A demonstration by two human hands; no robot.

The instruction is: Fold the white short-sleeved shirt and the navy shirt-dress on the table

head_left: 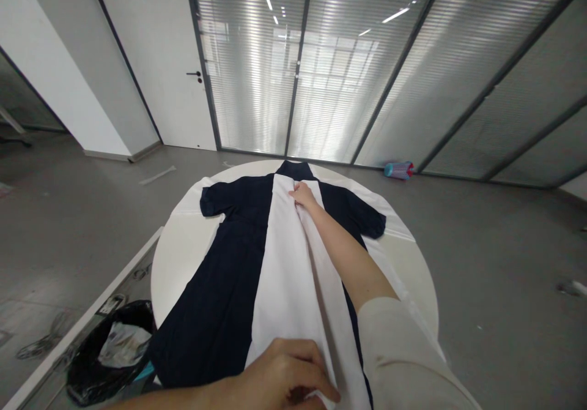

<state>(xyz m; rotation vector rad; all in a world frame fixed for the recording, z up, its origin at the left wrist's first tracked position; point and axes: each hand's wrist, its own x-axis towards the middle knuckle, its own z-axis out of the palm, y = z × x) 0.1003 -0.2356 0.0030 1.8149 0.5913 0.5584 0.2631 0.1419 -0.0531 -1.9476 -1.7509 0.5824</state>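
Note:
A dark navy short-sleeved garment lies spread out, its collar at the far end and its sleeves to both sides. Down its middle runs a long white cloth panel with a lengthwise fold. My right hand reaches far forward and pinches this panel near its upper end, just below the collar. Close to me, my left hand has its fingers curled on the panel's near part; the fingertips are partly hidden. I cannot tell whether the white panel is sewn to the navy garment or lies loose on it.
Under the garment is a round white table, with more white cloth near its rim. A black-lined bin stands on the floor at lower left. Beyond are glass partitions, a white door and a blue-and-red item on the floor.

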